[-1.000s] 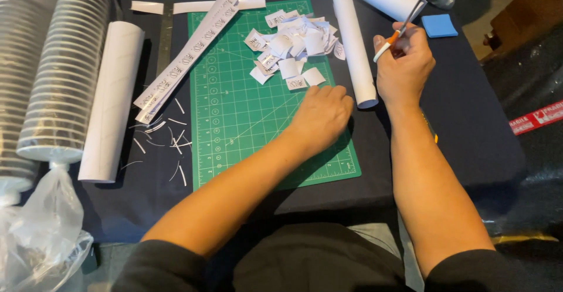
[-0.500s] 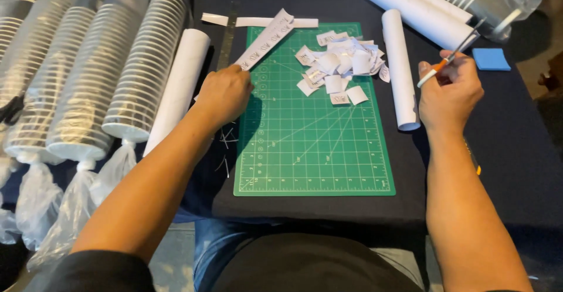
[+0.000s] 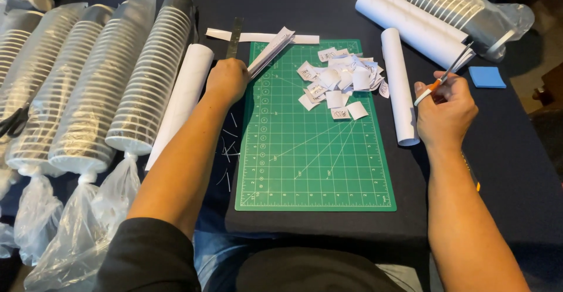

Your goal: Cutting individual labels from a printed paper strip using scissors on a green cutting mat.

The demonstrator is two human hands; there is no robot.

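Left hand (image 3: 227, 80): curled shut on paper strip stack (image 3: 268, 52), beside steel ruler (image 3: 234, 36).
Right hand (image 3: 446, 113): closed around scissors (image 3: 443, 76), near paper roll (image 3: 399, 92).
Cutting mat (image 3: 316, 157): holds paper squares (image 3: 340, 80).

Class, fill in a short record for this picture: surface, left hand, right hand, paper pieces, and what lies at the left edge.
Surface: green cutting mat on dark table
Left hand: on the folded paper strips by the metal ruler
Right hand: holds scissors
Paper pieces: piled on mat's top
Left edge: bagged cup stacks, white roll
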